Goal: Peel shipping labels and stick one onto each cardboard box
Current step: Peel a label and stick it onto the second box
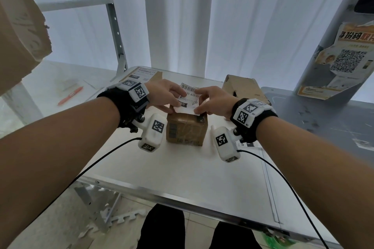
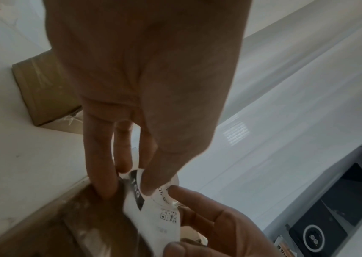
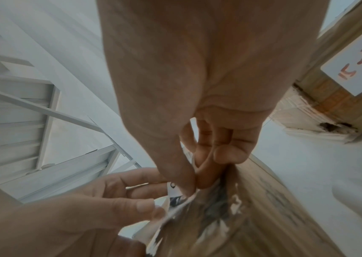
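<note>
Pinching the white printed shipping label (image 1: 188, 98) by opposite edges, left hand (image 1: 165, 95) and right hand (image 1: 214, 101) should lower it flat and square onto the small brown cardboard box (image 1: 187, 128).

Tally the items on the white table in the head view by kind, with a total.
Cardboard boxes: 3 (centre, back left, back right)
Labels held over the centre box: 1
Total: 4
</note>
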